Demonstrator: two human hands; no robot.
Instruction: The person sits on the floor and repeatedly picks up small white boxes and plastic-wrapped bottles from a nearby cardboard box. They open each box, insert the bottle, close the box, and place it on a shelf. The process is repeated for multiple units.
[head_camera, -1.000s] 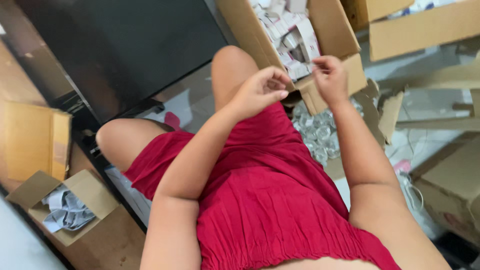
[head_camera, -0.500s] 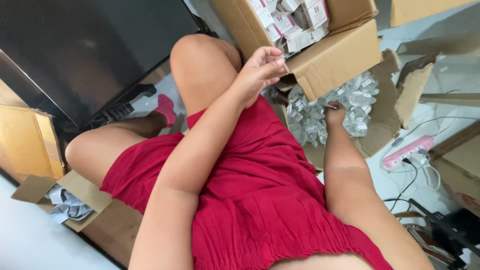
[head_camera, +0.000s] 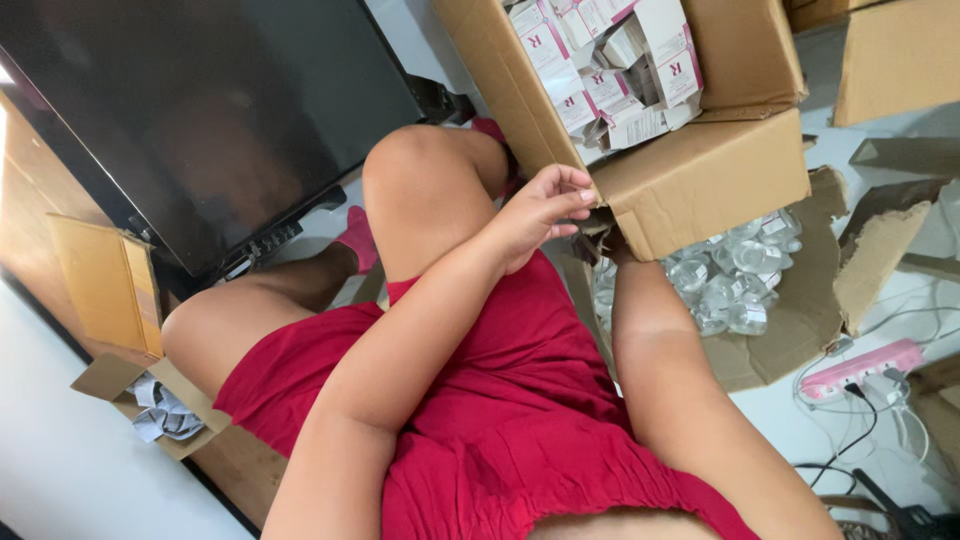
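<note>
Left hand (head_camera: 540, 212) is raised with its fingers (head_camera: 572, 190) loosely curled, holding nothing visible. The right forearm reaches forward, its hand hidden from view.

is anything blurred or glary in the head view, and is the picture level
Head view: sharp overall, lit by soft daylight with faint shadows; the frame is strongly tilted. The dark television screen shows a dim reflection rather than hard glare. The left hand is crisp by the cardboard box flap; the right hand is hidden behind that flap. The clear glass jars catch small highlights.
</note>
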